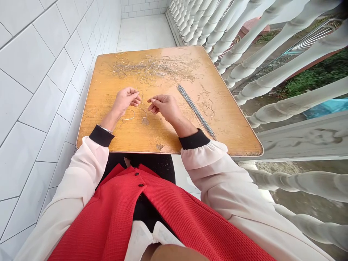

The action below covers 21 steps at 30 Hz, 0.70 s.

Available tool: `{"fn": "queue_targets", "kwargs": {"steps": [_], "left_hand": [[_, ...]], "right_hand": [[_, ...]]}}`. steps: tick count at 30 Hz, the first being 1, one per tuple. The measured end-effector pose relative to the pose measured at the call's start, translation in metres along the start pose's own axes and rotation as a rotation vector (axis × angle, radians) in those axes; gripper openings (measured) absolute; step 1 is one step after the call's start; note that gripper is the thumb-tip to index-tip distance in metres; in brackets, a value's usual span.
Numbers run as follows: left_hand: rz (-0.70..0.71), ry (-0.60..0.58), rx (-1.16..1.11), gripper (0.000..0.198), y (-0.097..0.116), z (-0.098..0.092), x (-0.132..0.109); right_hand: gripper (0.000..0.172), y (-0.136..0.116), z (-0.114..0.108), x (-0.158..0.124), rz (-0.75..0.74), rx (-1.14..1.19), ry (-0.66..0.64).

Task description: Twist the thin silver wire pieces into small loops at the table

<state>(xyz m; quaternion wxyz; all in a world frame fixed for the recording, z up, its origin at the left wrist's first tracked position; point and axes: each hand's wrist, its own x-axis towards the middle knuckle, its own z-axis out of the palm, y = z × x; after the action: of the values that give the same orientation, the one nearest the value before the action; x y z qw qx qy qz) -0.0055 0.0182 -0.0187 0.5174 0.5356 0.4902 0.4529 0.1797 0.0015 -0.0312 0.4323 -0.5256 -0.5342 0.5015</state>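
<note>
**Two hands pinch above a wooden tabletop (233, 139), wire loops (152, 69) heaped beyond easy disturbance.**
The left hand (125, 100) and right hand (164, 108) nearly meet, fingers curled; any held wire is too fine to tell. Straight wires (196, 110) lie within right-hand reach.

Two bare hands: one left hand (124, 102) and one right hand (164, 107), just above the middle of the table. One square orange-brown wooden tabletop (108, 141). One straight bundle of thin grey metal wires (196, 110), right of centre, strands too fine to count. One tangled heap of thin silver wire rings (152, 69), upper centre, also beyond counting. At least three loose wire rings (129, 115) apart from the heap. Two black ribbed cuffs (194, 139), two sheer white sleeves (217, 181), one red knit vest (174, 221) and two round black buttons (141, 185), lower centre.
</note>
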Motion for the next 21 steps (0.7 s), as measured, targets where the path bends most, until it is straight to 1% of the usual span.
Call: {"fn": "queue_targets", "kwargs": {"steps": [3,6,12,15,18,21], "left_hand": [[-0.028,-0.020,0.032,0.015,0.0005,-0.0002,0.0015],[-0.033,-0.029,0.044,0.015,0.0006,-0.0003,0.0018],[0.026,0.063,0.021,0.011,0.0013,0.0006,-0.0011],[0.036,0.073,0.017,0.014,0.0017,0.0003,-0.0005],[0.040,0.083,0.011,0.014,0.0020,-0.0008,0.0007],[0.040,0.085,0.026,0.013,0.0024,-0.0015,0.0008]], "right_hand": [[0.021,0.0047,-0.0002,0.0028,-0.032,0.003,0.004],[0.022,0.0071,0.0009,0.0032,-0.036,0.046,0.010],[0.028,0.0047,0.0061,-0.0001,-0.023,0.130,-0.022],[0.029,0.0040,0.0063,-0.0013,-0.041,0.116,-0.039],[0.028,0.0043,0.0060,-0.0019,-0.066,0.071,-0.093],[0.024,0.0049,0.0065,-0.0019,-0.046,0.068,-0.122]]}}
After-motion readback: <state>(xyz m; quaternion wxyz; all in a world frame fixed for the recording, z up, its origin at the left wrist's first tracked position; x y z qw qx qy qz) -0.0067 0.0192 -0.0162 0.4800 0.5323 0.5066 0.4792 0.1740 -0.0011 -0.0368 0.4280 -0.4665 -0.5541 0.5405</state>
